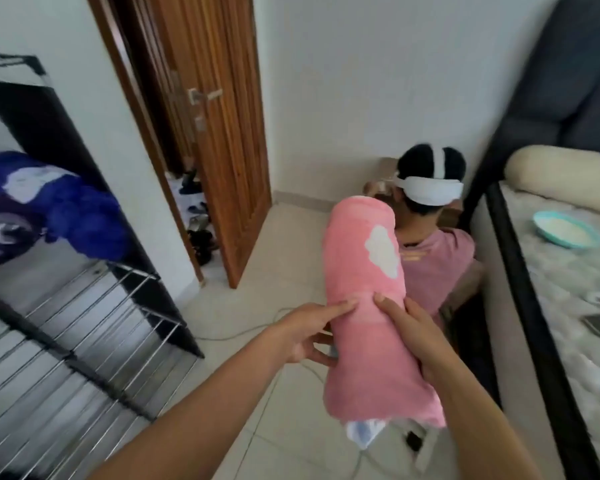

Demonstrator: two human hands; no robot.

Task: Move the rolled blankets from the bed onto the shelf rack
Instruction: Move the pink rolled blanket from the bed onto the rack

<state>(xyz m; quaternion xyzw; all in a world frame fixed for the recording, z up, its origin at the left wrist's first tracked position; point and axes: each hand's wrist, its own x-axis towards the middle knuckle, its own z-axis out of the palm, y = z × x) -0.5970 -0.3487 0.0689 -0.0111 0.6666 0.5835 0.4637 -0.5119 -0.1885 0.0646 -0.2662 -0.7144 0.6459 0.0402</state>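
Note:
I hold a pink rolled blanket point(364, 282) with a white cloud patch lengthwise in front of me, above the tiled floor. My left hand point(309, 332) grips its left side and my right hand point(413, 336) clasps its right side near the middle. The shelf rack point(94, 327), black with metal wire shelves, stands at the left. A blue rolled blanket point(66, 206) lies on its upper shelf. The bed point(568, 271) runs along the right edge.
A person in a pink shirt point(433, 251) crouches on the floor straight ahead, between the bed and the wall. A wooden door point(219, 133) stands ajar at the back left. On the bed lie a cream bolster point(561, 181) and a teal bowl point(565, 228). A cable point(243, 330) crosses the floor.

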